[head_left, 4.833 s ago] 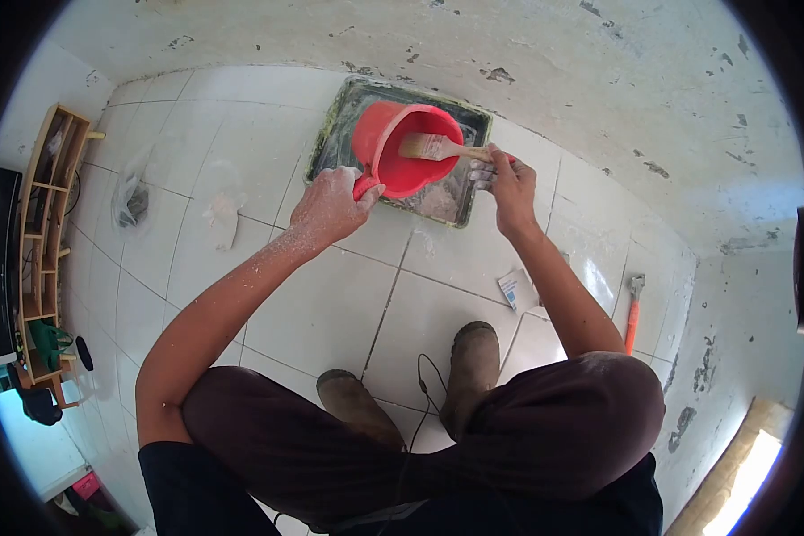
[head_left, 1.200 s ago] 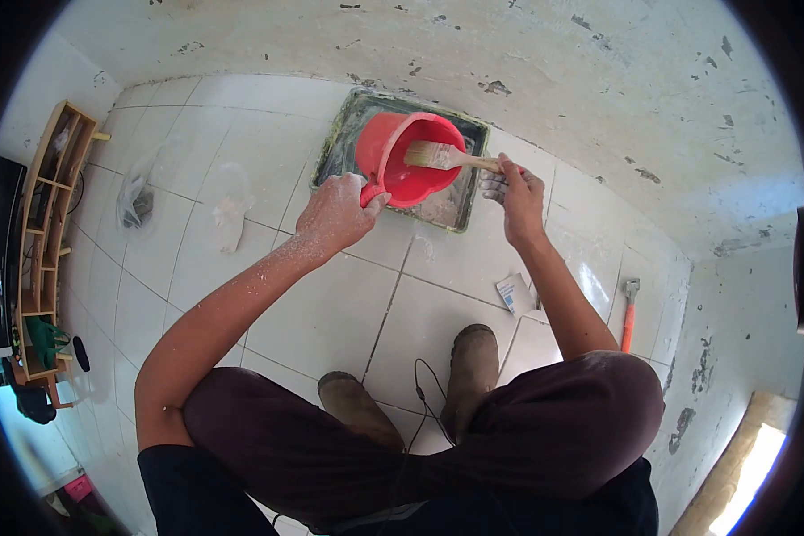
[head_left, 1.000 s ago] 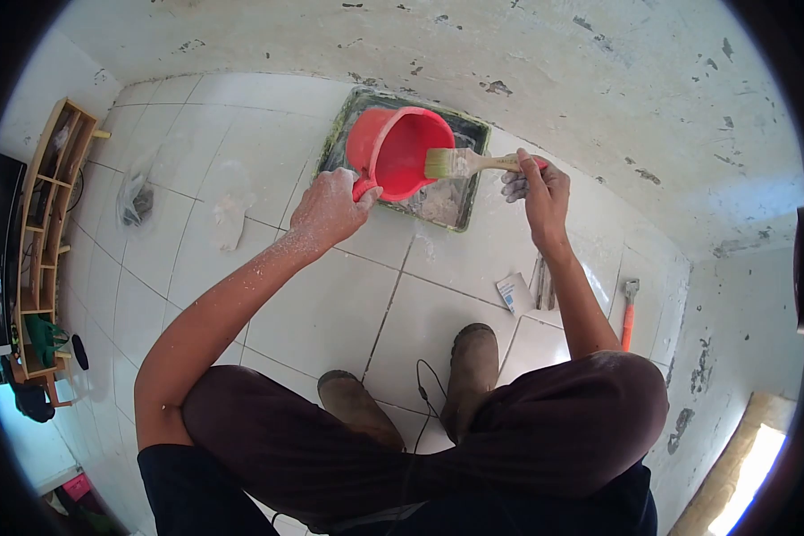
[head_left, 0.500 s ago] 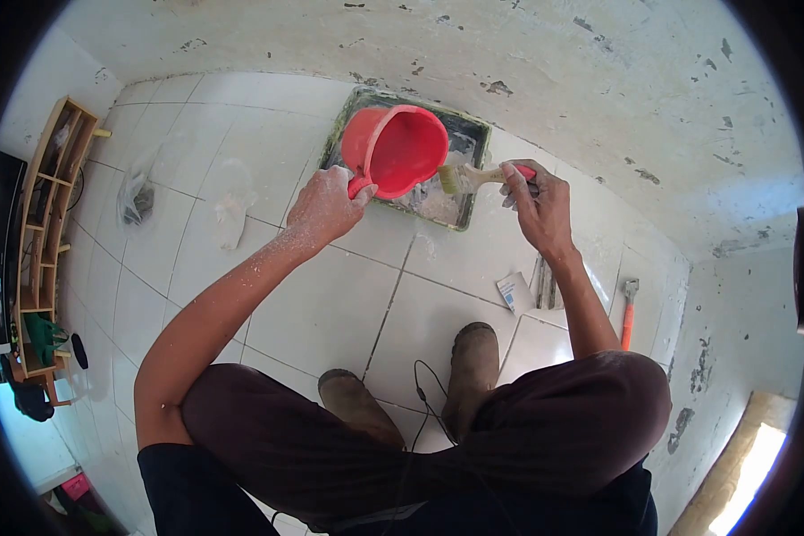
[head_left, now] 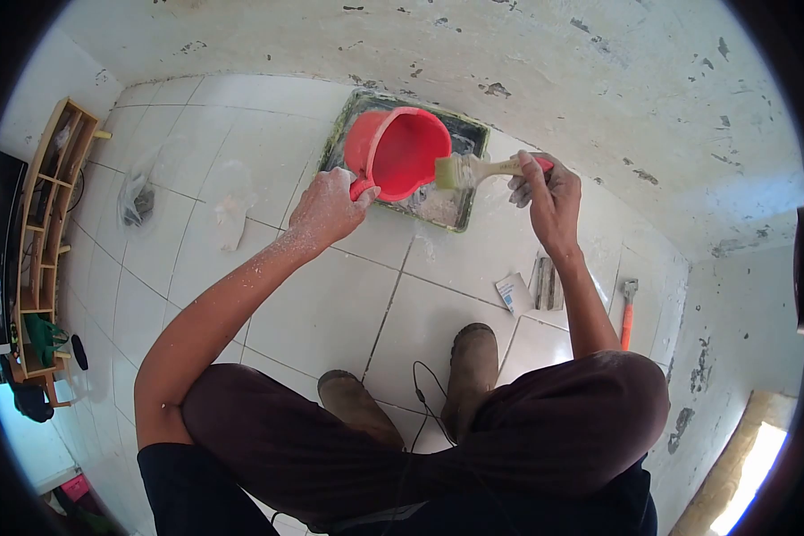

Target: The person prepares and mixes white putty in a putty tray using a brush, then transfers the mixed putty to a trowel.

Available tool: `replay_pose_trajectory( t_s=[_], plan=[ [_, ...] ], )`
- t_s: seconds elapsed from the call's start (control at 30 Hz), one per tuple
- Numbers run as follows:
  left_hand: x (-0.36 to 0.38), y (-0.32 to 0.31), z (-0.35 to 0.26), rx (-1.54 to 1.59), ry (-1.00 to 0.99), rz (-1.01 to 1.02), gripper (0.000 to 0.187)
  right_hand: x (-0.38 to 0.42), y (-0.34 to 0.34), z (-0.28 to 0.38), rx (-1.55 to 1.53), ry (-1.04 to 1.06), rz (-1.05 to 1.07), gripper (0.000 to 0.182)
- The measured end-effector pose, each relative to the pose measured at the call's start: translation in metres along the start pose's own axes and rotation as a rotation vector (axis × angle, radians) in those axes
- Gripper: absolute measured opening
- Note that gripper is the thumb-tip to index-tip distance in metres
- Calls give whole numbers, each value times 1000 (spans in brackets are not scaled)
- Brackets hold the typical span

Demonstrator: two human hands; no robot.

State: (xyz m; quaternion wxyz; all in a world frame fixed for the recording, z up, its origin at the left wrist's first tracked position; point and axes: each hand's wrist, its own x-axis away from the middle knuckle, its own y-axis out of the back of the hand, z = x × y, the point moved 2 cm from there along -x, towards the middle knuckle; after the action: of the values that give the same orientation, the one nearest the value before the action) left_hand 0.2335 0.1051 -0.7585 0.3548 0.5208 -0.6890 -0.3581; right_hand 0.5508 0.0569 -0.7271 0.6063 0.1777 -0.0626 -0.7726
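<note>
My left hand (head_left: pixel 333 207), dusted with white powder, is closed around the handle of a red plastic dipper (head_left: pixel 359 147). The dipper is tilted on its side over a dark rectangular tray (head_left: pixel 466 214), its mouth facing right. In my right hand (head_left: pixel 552 192) is a paintbrush (head_left: pixel 473 170), gripped by its red-ended handle. Its pale greenish bristles point left and overlap the dipper's rim in this view. Whitish material (head_left: pixel 439 205) lies in the tray, partly hidden behind the dipper.
A wall with flaked patches (head_left: pixel 527 54) rises behind the tray. On the tiled floor are a torn card (head_left: pixel 514 293), a grey metal-looking piece (head_left: pixel 548 284), an orange-handled tool (head_left: pixel 628 313) and a plastic bag (head_left: pixel 137 201). A wooden shelf (head_left: pixel 40 232) stands left. My boots (head_left: pixel 473 371) have a cable between them.
My right hand has moved right and slightly up, and the brush has swung nearly level, bristles by the dipper's rim. The dipper has shifted slightly right.
</note>
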Motion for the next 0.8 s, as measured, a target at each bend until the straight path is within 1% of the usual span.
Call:
replay_pose_trajectory(
  t_s=[0.03, 0.1, 0.13, 0.2, 0.23, 0.3, 0.33, 0.37, 0.43, 0.47, 0.5, 0.57, 0.6, 0.67, 0.77, 0.8],
  plan=[
    [0, 0, -1, 0, -14, 17, 43, -3, -3, -3, 0, 1, -1, 36],
    [1, -1, -4, -1, -30, 35, 45, -10, -13, -13, -120, 4, -68, 36],
    [2, -1, -6, -4, -46, 42, 45, -11, -21, -20, -122, 4, -69, 36],
    [2, -3, -10, -10, -62, 48, 45, -15, -37, -38, -92, 7, -159, 38],
    [2, -4, -11, -5, -67, 37, 44, -17, -42, -52, -94, 8, -161, 38],
    [5, -4, -16, -2, -70, 26, 42, -18, -55, -76, 39, -36, -105, 35],
    [7, -3, -20, -2, -61, 36, 43, -16, -61, -87, 35, -85, -115, 35],
    [8, -3, -21, -2, -51, 47, 43, -14, -66, -92, 34, -85, -114, 35],
    [9, -5, -21, 1, -60, 42, 44, -9, -72, -105, -18, -184, -103, 34],
    [10, -5, -22, 5, -69, 36, 44, -8, -73, -108, -132, -240, -111, 34],
    [10, -4, -22, 4, -67, 36, 44, -8, -71, -110, -132, -241, -109, 34],
    [9, -2, -23, 6, -33, 68, 45, -6, -66, -110, -385, -376, -137, 34],
    [9, -2, -23, 7, -34, 69, 45, -5, -61, -97, -383, -377, -138, 34],
    [8, -2, -21, -4, -42, 55, 44, -4, -54, -78, -525, -454, -196, 33],
    [5, -2, -15, -7, -48, 85, 46, -9, -36, -80, -511, -412, -190, 35],
    [4, -3, -12, -5, -47, 85, 46, -8, -28, -76, -471, -420, -153, 32]
  ],
)
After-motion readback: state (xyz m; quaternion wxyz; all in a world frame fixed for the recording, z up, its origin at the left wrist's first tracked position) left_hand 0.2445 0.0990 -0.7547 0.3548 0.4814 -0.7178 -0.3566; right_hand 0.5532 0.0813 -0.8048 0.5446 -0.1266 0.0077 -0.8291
